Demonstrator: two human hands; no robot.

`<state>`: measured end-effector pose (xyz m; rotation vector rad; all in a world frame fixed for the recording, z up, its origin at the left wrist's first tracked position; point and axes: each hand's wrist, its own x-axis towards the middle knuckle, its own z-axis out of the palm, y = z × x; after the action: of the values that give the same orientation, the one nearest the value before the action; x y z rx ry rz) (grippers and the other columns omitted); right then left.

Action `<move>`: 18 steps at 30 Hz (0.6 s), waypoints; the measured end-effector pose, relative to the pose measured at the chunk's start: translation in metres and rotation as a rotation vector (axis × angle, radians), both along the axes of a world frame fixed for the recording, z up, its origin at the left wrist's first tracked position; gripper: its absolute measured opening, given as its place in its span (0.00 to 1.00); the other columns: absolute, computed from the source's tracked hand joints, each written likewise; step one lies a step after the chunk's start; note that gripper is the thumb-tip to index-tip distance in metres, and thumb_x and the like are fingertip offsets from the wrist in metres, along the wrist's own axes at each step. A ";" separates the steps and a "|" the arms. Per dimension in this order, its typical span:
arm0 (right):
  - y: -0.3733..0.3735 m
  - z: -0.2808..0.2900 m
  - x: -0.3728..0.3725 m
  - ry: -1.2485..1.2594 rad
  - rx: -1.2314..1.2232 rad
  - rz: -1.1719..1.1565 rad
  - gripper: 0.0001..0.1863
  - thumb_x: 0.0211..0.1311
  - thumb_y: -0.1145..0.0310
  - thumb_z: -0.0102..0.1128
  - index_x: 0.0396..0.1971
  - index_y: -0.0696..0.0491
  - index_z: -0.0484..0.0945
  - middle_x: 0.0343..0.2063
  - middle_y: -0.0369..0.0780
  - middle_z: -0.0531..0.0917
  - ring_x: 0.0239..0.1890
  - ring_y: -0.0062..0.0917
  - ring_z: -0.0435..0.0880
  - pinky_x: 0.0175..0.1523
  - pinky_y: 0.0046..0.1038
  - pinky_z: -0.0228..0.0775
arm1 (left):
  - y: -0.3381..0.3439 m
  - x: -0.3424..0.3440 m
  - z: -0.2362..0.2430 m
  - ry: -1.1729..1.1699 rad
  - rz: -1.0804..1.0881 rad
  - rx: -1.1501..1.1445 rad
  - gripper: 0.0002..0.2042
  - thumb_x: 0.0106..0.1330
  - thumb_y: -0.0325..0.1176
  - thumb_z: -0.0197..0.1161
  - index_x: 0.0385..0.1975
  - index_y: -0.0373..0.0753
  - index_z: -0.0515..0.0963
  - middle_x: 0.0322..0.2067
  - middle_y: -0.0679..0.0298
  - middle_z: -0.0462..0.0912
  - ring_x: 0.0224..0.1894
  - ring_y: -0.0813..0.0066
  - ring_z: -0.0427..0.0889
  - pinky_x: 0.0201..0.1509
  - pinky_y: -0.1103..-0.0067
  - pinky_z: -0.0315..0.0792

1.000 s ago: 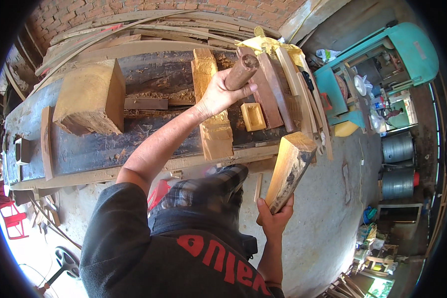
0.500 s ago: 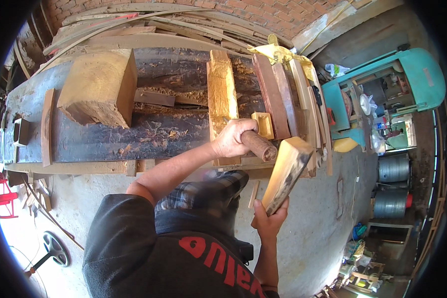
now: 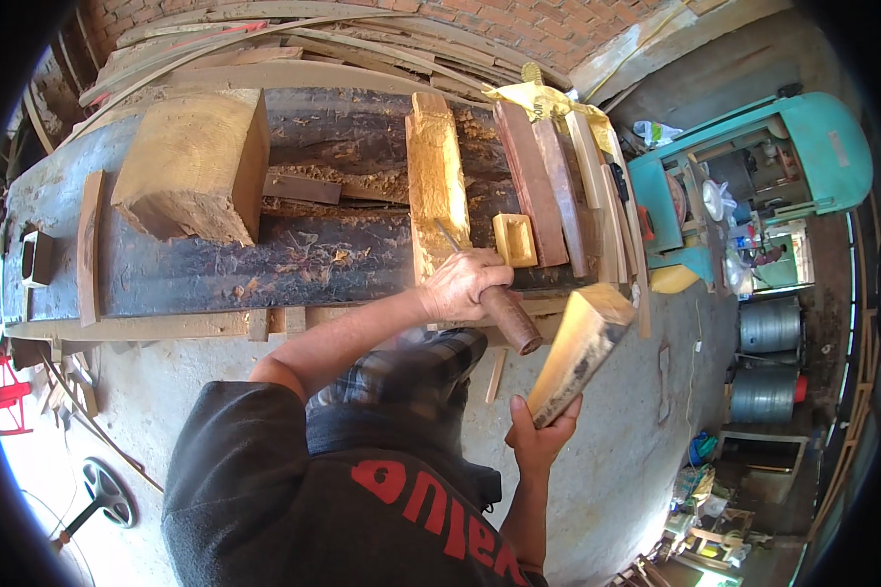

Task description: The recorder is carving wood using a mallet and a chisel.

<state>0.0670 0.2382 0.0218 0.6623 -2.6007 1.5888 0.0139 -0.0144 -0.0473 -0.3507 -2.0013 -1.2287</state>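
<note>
Workbench [image 3: 166,279] of dark, chip-strewn timber runs across the top; big pale squared wood block [image 3: 191,161] sits on its left end, well apart from both hands. Near centre, narrow yellow-orange upright wood billet [image 3: 436,186] stands on the bench. Left hand [image 3: 465,286] is fisted around the brown round wooden handle of a chisel [image 3: 504,313], right at the billet's lower end; the thin metal blade pokes up from the fist and lies against the billet's face, the handle butt sticks out down-right. Small yellow rectangular tray-like block [image 3: 515,240] lies just beside that hand. Right hand [image 3: 540,438], lower and off the bench, grips the bottom of a tilted wedge-shaped pale wood offcut [image 3: 579,347], near the handle butt, not touching.
</note>
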 end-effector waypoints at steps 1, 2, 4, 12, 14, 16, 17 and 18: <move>-0.001 0.009 0.007 -0.112 -0.064 -0.057 0.32 0.49 0.74 0.71 0.53 0.58 0.64 0.30 0.36 0.75 0.26 0.17 0.75 0.30 0.22 0.70 | 0.000 0.001 0.002 -0.007 0.035 -0.027 0.16 0.53 0.36 0.74 0.24 0.39 0.70 0.22 0.59 0.73 0.27 0.54 0.77 0.30 0.65 0.69; -0.001 0.017 0.012 -0.225 -0.128 -0.112 0.37 0.49 0.74 0.69 0.59 0.58 0.61 0.33 0.37 0.75 0.29 0.19 0.75 0.34 0.22 0.72 | 0.000 0.001 0.005 -0.006 0.037 -0.030 0.16 0.53 0.36 0.74 0.24 0.39 0.70 0.22 0.59 0.73 0.27 0.54 0.77 0.30 0.65 0.69; 0.004 0.030 0.019 -0.168 -0.190 -0.118 0.36 0.49 0.76 0.68 0.58 0.58 0.61 0.32 0.38 0.75 0.28 0.20 0.75 0.33 0.23 0.72 | 0.003 0.001 0.018 -0.003 0.019 0.075 0.16 0.54 0.36 0.74 0.23 0.39 0.69 0.22 0.58 0.73 0.27 0.55 0.77 0.30 0.65 0.70; -0.008 0.085 0.017 0.264 -0.386 0.019 0.40 0.49 0.59 0.70 0.57 0.60 0.58 0.25 0.40 0.75 0.19 0.22 0.73 0.27 0.25 0.68 | -0.011 -0.006 0.011 -0.121 0.059 0.239 0.11 0.51 0.28 0.72 0.26 0.38 0.72 0.23 0.59 0.78 0.28 0.64 0.82 0.33 0.72 0.74; -0.011 0.081 0.006 0.316 -0.474 0.071 0.38 0.51 0.63 0.70 0.58 0.59 0.58 0.25 0.38 0.75 0.20 0.21 0.73 0.27 0.25 0.68 | -0.015 -0.009 0.020 -0.130 0.056 0.304 0.11 0.51 0.27 0.71 0.27 0.38 0.73 0.23 0.59 0.78 0.28 0.69 0.81 0.33 0.73 0.74; -0.026 0.066 -0.002 0.118 -0.301 0.068 0.37 0.52 0.67 0.69 0.58 0.59 0.58 0.26 0.37 0.75 0.20 0.20 0.74 0.26 0.25 0.68 | -0.020 -0.011 0.025 -0.191 0.047 0.386 0.11 0.50 0.26 0.70 0.27 0.37 0.73 0.23 0.60 0.79 0.28 0.78 0.79 0.32 0.76 0.73; -0.031 0.059 -0.006 -0.075 -0.131 0.054 0.37 0.53 0.71 0.69 0.59 0.60 0.57 0.26 0.36 0.75 0.21 0.19 0.74 0.26 0.25 0.68 | -0.021 -0.010 0.026 -0.195 0.049 0.391 0.11 0.50 0.26 0.70 0.27 0.37 0.73 0.23 0.60 0.79 0.28 0.78 0.79 0.32 0.76 0.73; -0.031 0.053 -0.013 -0.078 -0.126 0.057 0.37 0.53 0.71 0.69 0.59 0.60 0.57 0.26 0.36 0.75 0.21 0.19 0.74 0.26 0.25 0.68 | -0.023 -0.010 0.027 -0.185 0.053 0.412 0.11 0.50 0.26 0.70 0.27 0.37 0.73 0.23 0.60 0.78 0.28 0.78 0.79 0.32 0.76 0.73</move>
<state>0.0544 0.2076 0.0745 0.6848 -2.5291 1.8125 0.0041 -0.0377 -0.0207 0.0195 -1.8319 -1.6446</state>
